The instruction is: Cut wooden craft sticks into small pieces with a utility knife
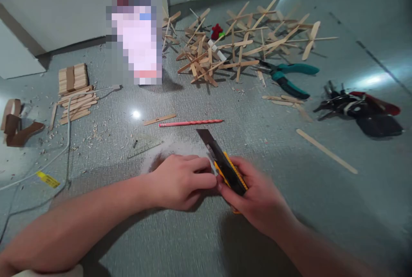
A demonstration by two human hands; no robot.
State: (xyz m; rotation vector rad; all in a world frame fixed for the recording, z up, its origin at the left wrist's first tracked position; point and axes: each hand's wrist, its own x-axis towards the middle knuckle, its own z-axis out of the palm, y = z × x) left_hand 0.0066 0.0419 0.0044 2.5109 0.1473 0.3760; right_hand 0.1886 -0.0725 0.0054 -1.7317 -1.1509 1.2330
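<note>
My right hand [257, 195] holds a yellow and black utility knife [227, 167], its dark blade extended and pointing up and to the left. Beside it, my left hand [183, 180] is closed, with its fingertips close to the knife and to my right fingers. What the left fingers hold, if anything, is hidden. Under and behind the left hand lies a whitish patch [189, 147] on the floor. A red pencil [191, 123] rests beyond both hands, with a notched wooden stick [161, 119] and a clear set square [146, 146] near it.
Crossed wooden sticks [240, 45] are heaped at the back, beside teal-handled pliers [291, 79]. Keys [347, 105] lie right, near a single stick [326, 151]. Stacked sticks [73, 80], a cable [68, 135] and brown strips [19, 129] lie left. A red-capped bottle [138, 41] stands behind.
</note>
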